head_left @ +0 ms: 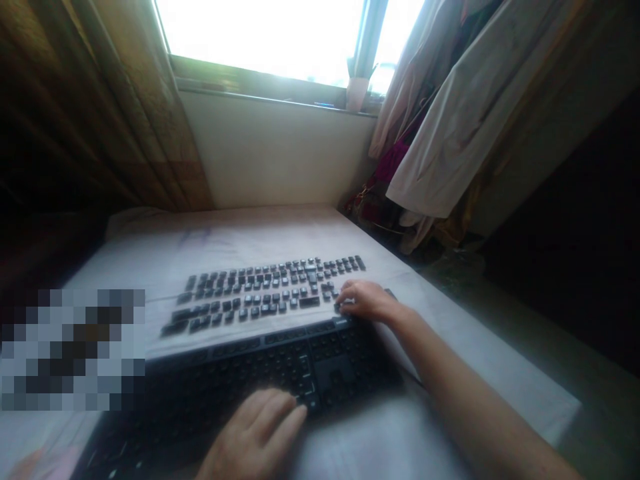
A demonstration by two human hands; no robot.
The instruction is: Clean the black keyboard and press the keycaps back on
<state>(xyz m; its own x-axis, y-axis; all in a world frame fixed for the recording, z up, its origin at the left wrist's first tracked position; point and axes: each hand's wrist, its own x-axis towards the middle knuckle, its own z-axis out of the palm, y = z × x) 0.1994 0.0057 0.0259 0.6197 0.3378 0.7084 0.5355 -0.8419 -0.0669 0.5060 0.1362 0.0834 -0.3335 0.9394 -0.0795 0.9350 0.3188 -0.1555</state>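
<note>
Right hand: fingers curled onto loose keycaps, pinch not discernible; rows stretching leftward from fingertips. Left hand: flat, fingers together, resting on black keyboard, well behind right hand.

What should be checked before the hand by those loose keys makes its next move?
1. Keyboard steadied: left hand lies on its near edge. Ok.
2. Right hand at the keycaps: fingertips at the rows' right end. Ok.
3. A keycap gripped: curled fingers hide it. Cannot tell.
4. Keycaps in rows on the cloth. Ok.
5. Keyboard face readable: too dark. Not ok.
</note>
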